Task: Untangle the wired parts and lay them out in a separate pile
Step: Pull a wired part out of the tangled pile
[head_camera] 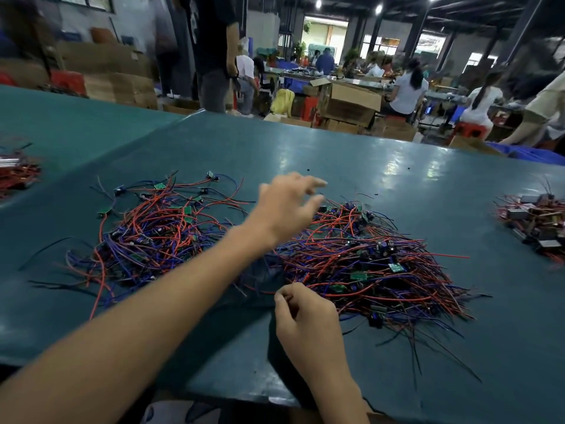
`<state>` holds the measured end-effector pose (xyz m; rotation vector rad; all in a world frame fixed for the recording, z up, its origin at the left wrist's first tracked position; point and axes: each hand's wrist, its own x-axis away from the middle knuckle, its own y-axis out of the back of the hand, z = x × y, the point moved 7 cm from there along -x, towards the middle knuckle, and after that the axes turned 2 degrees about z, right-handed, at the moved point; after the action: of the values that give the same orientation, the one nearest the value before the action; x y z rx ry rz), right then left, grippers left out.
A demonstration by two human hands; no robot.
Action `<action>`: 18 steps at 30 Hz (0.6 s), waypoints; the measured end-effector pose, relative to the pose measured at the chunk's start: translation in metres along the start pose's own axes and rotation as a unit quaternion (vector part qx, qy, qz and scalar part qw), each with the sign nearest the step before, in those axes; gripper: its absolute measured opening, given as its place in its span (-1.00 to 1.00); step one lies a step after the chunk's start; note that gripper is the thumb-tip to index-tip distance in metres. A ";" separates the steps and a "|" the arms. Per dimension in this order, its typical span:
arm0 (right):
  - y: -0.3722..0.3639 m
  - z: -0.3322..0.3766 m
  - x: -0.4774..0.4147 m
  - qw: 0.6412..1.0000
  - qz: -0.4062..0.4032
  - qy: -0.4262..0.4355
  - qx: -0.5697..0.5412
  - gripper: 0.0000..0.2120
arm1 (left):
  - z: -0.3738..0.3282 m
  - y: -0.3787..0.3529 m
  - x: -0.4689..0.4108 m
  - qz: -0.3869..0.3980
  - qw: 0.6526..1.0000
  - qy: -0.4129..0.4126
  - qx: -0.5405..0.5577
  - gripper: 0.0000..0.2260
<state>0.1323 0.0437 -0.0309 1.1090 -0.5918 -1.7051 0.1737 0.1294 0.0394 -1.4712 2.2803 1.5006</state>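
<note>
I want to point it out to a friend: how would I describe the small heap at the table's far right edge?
Start at the teal table and pass the left tangle and the right tangle of wires in its middle. At the right edge lies a smaller heap. Unlike those, dotted with small green boards, it holds dark boxy blocks among red wires.

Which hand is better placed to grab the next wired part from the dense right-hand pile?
Probably left hand: open, fingers spread over the far edge of the dense pile, near the looser pile. The right hand is curled at the near edge; whether it pinches a wire is unclear.
</note>
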 end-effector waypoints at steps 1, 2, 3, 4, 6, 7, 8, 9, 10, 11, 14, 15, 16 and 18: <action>0.022 -0.045 0.037 0.999 0.001 -0.003 0.054 -0.91 | 0.020 0.017 -0.003 0.009 0.999 0.032 -0.044 -0.71; 0.020 -0.068 0.054 0.993 -0.019 -0.116 -0.010 -0.91 | 0.043 0.033 -0.006 0.027 0.992 0.072 -0.102 -0.69; 0.023 -0.074 0.060 0.993 -0.041 -0.100 -0.048 -0.91 | 0.067 0.048 -0.006 0.050 0.977 0.119 -0.173 -0.66; 0.025 -0.083 0.068 0.990 -0.050 -0.118 -0.053 -0.91 | 0.091 0.062 -0.002 0.079 0.951 0.165 -0.248 -0.63; 0.018 -0.072 0.058 0.992 -0.044 -0.099 -0.060 -0.91 | 0.133 0.084 0.017 0.153 0.885 0.247 -0.363 -0.56; 0.016 -0.068 0.057 0.992 -0.041 -0.101 -0.061 -0.91 | 0.150 0.090 0.029 0.195 0.854 0.280 -0.394 -0.55; 0.016 -0.069 0.058 0.991 -0.048 -0.106 -0.071 -0.91 | 0.162 0.094 0.042 0.232 0.831 0.299 -0.408 -0.56; 0.018 -0.077 0.059 0.990 -0.054 -0.106 -0.070 -0.91 | 0.171 0.094 0.051 0.252 0.825 0.304 -0.403 -0.60; 0.018 -0.082 0.060 0.990 -0.047 -0.112 -0.069 -0.92 | 0.175 0.094 0.055 0.255 0.835 0.297 -0.387 -0.67; 0.018 -0.079 0.060 0.991 -0.043 -0.111 -0.065 -0.92 | 0.176 0.095 0.056 0.241 0.852 0.283 -0.368 -0.75; 0.018 -0.078 0.060 0.991 -0.049 -0.107 -0.060 -0.92 | 0.168 0.099 0.055 0.194 0.886 0.263 -0.329 -0.90; 0.019 -0.078 0.060 0.991 -0.048 -0.111 -0.059 -0.92 | 0.166 0.097 0.056 0.193 0.889 0.264 -0.320 -0.95; 0.019 -0.078 0.060 0.991 -0.049 -0.109 -0.057 -0.92 | 0.164 0.094 0.057 0.198 0.888 0.270 -0.315 -0.90; 0.020 -0.079 0.061 0.991 -0.053 -0.110 -0.058 -0.92 | 0.163 0.087 0.060 0.207 0.887 0.281 -0.302 -0.78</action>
<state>0.2051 -0.0112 -0.0768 0.8907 -0.5708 -1.9441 0.0082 0.2146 -0.0161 -1.8391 2.7273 2.3367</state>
